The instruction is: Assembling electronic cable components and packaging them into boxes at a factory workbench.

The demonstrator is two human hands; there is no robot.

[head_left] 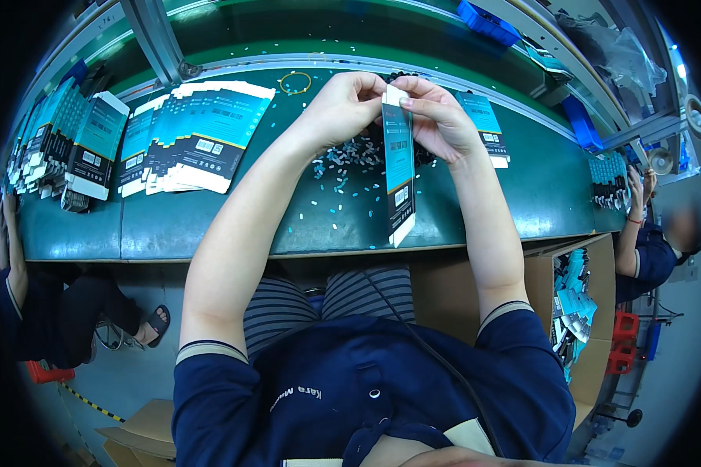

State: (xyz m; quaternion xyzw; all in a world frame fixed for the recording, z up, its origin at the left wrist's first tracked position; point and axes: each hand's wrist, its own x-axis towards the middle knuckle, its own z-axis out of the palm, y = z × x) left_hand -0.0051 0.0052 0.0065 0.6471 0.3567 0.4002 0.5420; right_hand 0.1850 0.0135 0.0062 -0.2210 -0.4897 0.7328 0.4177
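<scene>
A slim teal-and-black carton [399,159] with white end flaps hangs upright between my hands over the green table. My right hand [442,117] grips its top end, the thumb pressed on the white upper flap. At the upper left edge, my left hand [354,105] is closed, thumb and fingers pinched against the carton; its fingertips are partly hidden. Behind the carton lies a pile of small black pieces [364,153], with many tiny white and blue pieces [331,179] scattered to its left.
Fanned flat cartons [199,136] and a further stack [78,140] lie to the left. More cartons [484,124] lie right of my hand. A cardboard box [600,272] of cartons stands by my right elbow. Blue bins [580,124] line the far side; co-workers sit at both ends.
</scene>
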